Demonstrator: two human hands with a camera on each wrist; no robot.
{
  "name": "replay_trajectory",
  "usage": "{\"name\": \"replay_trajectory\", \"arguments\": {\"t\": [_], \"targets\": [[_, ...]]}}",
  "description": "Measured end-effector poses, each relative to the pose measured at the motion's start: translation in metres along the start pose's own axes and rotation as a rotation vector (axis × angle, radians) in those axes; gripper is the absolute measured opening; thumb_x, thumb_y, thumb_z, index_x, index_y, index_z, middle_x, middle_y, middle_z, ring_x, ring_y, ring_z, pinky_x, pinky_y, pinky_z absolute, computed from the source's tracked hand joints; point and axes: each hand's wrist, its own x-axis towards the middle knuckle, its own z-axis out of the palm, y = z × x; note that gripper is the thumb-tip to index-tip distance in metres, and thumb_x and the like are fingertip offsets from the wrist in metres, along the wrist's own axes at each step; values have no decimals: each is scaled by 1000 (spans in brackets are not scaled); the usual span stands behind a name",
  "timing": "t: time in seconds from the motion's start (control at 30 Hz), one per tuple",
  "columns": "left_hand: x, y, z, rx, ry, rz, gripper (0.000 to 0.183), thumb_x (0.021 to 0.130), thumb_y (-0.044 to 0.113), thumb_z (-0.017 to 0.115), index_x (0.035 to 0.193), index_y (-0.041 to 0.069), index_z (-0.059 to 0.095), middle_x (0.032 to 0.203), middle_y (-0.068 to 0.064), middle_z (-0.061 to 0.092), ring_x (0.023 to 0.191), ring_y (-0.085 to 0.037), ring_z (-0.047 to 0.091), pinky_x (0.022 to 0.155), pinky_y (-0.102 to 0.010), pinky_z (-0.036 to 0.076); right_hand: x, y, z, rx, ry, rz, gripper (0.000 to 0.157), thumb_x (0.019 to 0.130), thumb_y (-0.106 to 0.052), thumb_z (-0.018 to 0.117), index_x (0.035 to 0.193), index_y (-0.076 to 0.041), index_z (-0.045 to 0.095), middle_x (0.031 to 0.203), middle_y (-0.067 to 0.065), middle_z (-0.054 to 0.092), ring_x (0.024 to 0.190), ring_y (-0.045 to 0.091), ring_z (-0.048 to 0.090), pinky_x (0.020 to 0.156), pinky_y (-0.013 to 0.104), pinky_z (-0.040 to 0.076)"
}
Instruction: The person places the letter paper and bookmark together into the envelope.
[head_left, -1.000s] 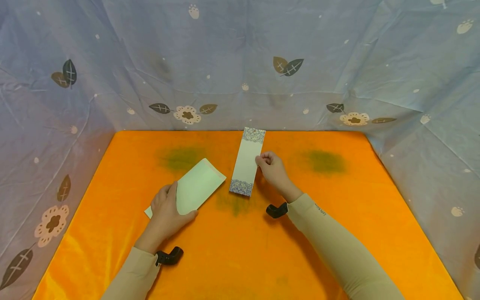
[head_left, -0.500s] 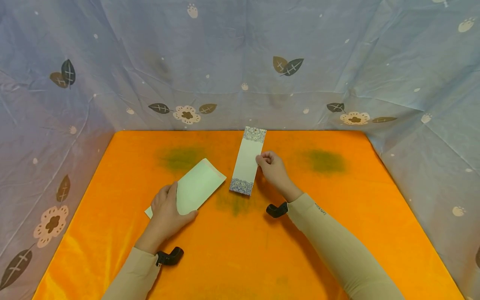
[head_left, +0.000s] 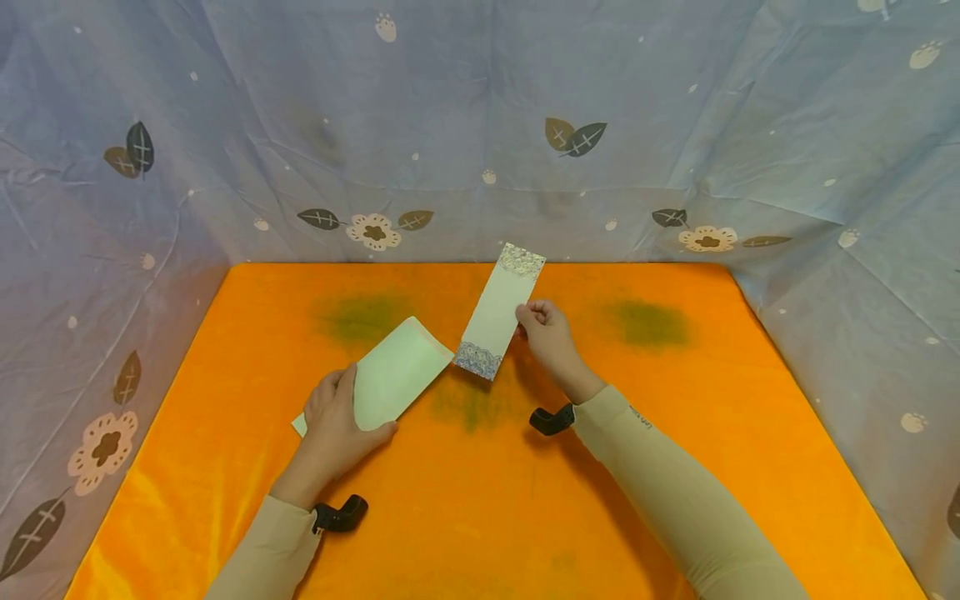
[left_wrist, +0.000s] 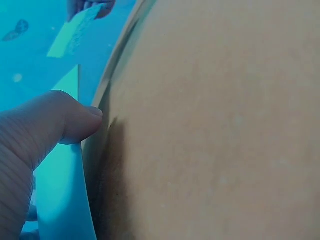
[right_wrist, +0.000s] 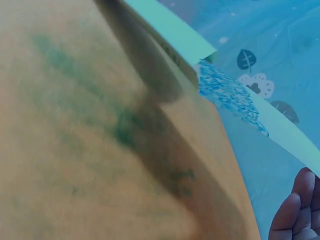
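My left hand (head_left: 333, 425) grips a plain pale-green paper envelope (head_left: 401, 371), thumb along its near edge and fingers over the far side. In the left wrist view the thumb lies across the envelope (left_wrist: 62, 185). A long white bookmark (head_left: 491, 308) with blue lace-like print at both ends is pinched at its right edge by my right hand (head_left: 551, 342). It slants, its lower left corner close by the envelope's right corner. From the right wrist, the bookmark's printed end (right_wrist: 230, 95) appears at the envelope's end (right_wrist: 172, 27); I cannot tell whether they touch.
An orange cloth (head_left: 465, 517) with greenish smudges covers the table. Grey-blue curtains (head_left: 450, 100) with leaves and flowers stand behind and at both sides. A black wrist camera (head_left: 341, 514) sits at the left cuff, another black camera (head_left: 552, 420) at the right.
The bookmark has tilted further to the right, its lower end swinging up and left toward the envelope's corner. The left hand and envelope have hardly moved.
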Motion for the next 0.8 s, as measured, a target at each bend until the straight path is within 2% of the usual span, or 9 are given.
{"name": "replay_trajectory", "arguments": {"t": [0.2,0.4,0.67,0.8], "targets": [[0,-1,1,6,0,7,109,74,47,79,152,0,20,144,-27,26,129,-48,23,104,-60,13,2,-1,3,108,28,-4,26,100,-28,55,108,-4,50,90,10,57,91,32,56,94,51,45],[-1,2,0,-1,-22,15,109,75,49,79,152,1,20,145,-27,25,129,-47,24,104,-60,14,4,0,5,190,32,-21,23,99,-26,55,106,-5,49,91,10,57,88,28,58,96,54,42],[-3,7,0,-23,-51,32,109,74,49,80,153,2,20,146,-24,25,130,-45,25,104,-60,17,4,1,8,219,62,-34,22,98,-25,57,105,-5,49,92,12,58,99,44,55,96,53,43],[-3,10,0,-27,-57,37,109,73,48,80,153,3,21,146,-23,26,130,-45,26,104,-59,18,3,1,8,205,68,-46,22,98,-24,58,106,-5,50,92,13,60,99,44,56,94,53,44]]}}
